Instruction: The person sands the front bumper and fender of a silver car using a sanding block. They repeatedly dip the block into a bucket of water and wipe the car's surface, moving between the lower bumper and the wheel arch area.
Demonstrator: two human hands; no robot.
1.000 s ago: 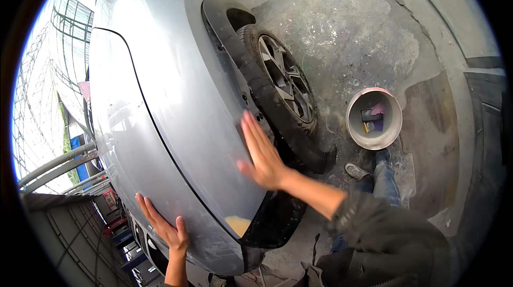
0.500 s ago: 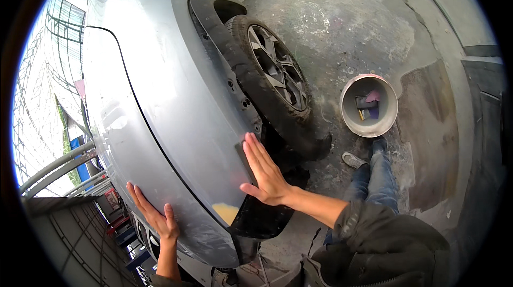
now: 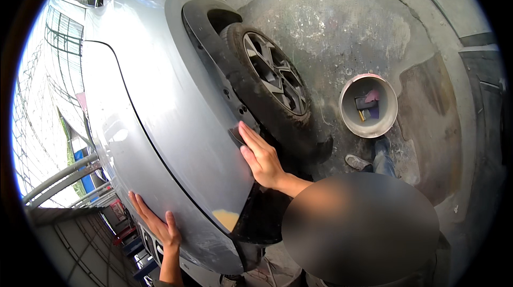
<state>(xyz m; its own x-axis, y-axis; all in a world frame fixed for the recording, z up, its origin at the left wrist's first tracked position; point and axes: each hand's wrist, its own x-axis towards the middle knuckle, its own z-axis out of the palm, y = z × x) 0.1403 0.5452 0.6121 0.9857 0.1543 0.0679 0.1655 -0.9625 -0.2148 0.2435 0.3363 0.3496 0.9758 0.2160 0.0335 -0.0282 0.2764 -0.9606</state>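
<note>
A silver car's front corner fills the left and middle. My left hand (image 3: pixel 157 226) lies flat on the silver hood (image 3: pixel 160 191), fingers stretched out and thumb apart, holding nothing. On the silver fender (image 3: pixel 187 100), beside the wheel arch, my right hand (image 3: pixel 263 160) presses a dark grey sheet of sandpaper (image 3: pixel 235 136) to the panel. Most of the sheet is hidden under the fingers. Below that hand, a cream-coloured patch (image 3: pixel 226 219) shows at the fender's lower corner. A blurred oval covers much of my right arm.
The front wheel (image 3: pixel 275 73) sits beyond the black arch trim (image 3: pixel 214 36), which hangs partly loose. On the stained concrete floor (image 3: pixel 326 30) stands a round bucket (image 3: pixel 368 131) holding several small pads or sheets. My shoe (image 3: pixel 358 162) is near it. Metal railings (image 3: pixel 64 177) line the left.
My right hand has slid up along the fender with the sandpaper, toward the wheel arch. My left hand stays on the hood. The view has shifted slightly.
</note>
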